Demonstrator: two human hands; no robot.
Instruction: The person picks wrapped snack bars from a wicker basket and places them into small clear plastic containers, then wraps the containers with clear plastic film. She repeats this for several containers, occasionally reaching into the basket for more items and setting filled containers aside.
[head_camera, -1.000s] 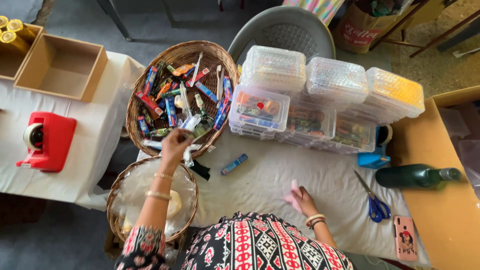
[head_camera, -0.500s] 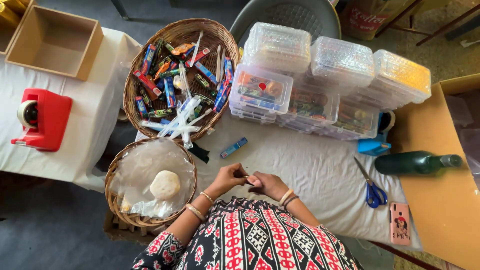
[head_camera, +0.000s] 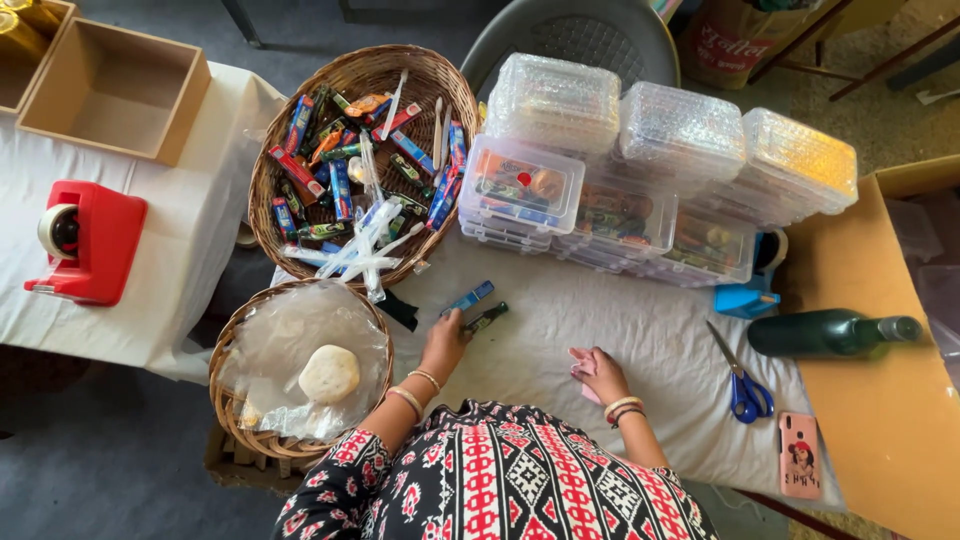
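My left hand (head_camera: 443, 340) pinches a small dark green packet (head_camera: 486, 318) on the white cloth (head_camera: 620, 330); a small blue packet (head_camera: 470, 297) lies just above the fingers. My right hand (head_camera: 597, 372) curls over something pink, grip unclear.

Person's wearing a black top with a busy red and white geometric print, short sleeves. Left hand (head_camera: 445, 340) has a couple of thin bangles at the wrist, right hand (head_camera: 598, 372) has bangles too, one darker.
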